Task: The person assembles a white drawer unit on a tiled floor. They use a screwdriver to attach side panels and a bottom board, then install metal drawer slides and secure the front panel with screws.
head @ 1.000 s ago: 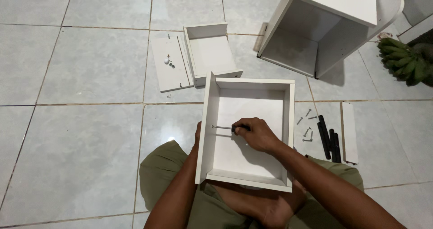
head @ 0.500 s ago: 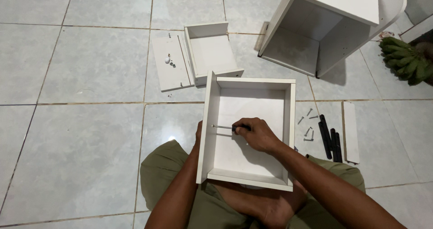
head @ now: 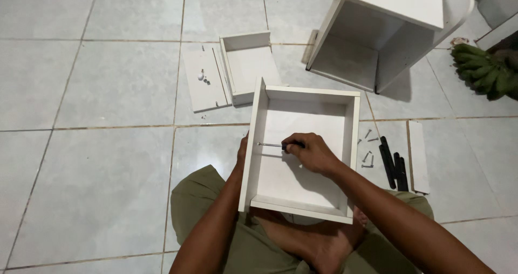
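Almost nothing is seen to have changed over the last second. On the floor tiles, the white drawer box (head: 300,154) is steadied at its left wall by the left hand (head: 242,154), fingers hidden behind it. Inside it, the screwdriver (head: 274,145) is still gripped in the closed right hand (head: 311,154), tip kept at that wall, so the fastening appears unfinished.

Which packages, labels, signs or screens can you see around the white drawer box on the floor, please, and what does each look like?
None in view: no package, label, sign or screen shows.
Around the white drawer box lie only bare white panels, loose screws and black tools on the tiled floor.
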